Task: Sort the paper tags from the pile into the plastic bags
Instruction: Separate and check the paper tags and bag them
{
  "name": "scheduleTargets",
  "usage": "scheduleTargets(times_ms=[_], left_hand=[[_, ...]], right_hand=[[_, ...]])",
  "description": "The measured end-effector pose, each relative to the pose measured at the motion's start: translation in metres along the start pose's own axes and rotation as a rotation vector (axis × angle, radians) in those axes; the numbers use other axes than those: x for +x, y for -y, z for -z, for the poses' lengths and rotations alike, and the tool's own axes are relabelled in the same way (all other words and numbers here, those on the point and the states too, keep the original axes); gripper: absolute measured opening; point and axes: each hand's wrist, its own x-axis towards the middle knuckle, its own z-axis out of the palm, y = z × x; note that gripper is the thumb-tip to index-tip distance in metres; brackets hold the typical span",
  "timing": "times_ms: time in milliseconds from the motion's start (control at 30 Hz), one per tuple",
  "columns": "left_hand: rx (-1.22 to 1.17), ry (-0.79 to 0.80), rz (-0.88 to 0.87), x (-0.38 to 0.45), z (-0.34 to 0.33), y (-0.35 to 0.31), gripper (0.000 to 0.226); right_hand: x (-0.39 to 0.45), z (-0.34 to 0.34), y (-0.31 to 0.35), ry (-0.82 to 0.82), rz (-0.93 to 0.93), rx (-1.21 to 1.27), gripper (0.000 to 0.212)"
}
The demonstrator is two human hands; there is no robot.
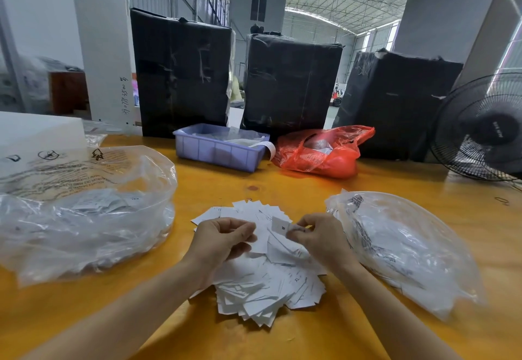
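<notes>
right hand (pixel 316 236) pinching paper tag (pixel 280 226), pile (pixel 268 280) beneath

Two clear plastic bags flank the hands: one bag (pixel 84 212) outside the left hand, one bag (pixel 406 249) outside the right. One pile of white paper tags (pixel 262 277) lies under both hands, too many to count. Beyond the hands: three black-wrapped bales, one purple bin (pixel 217 147), one red bag (pixel 322 152), one fan (pixel 480 127).

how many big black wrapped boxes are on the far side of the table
3: left black wrapped box behind the lilac plastic tray, middle one behind the red plastic bag, right one beside the black fan.
</notes>
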Motion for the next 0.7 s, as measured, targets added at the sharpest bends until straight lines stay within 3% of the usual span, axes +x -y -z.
scheduleTargets(times_ms=[133, 333, 500, 700], left_hand=[[0.015, 0.031, -0.007, 0.000, 0.001, 0.001, 0.008], [-0.017, 0.055, -0.011, -0.002, -0.001, 0.000, 0.007], [-0.038, 0.046, -0.037, -0.004, -0.002, -0.001, 0.009], [-0.018, 0.080, -0.071, -0.006, -0.005, -0.001, 0.023]], right_hand=[[0.001, 0.016, 0.015, 0.011, -0.008, 0.304, 0.009], [-0.004, 0.020, 0.034, 0.087, -0.016, 0.655, 0.021], [-0.008, 0.012, 0.040, 0.068, 0.007, 0.718, 0.005], [-0.011, 0.006, 0.044, 0.053, 0.032, 0.641, 0.010]])
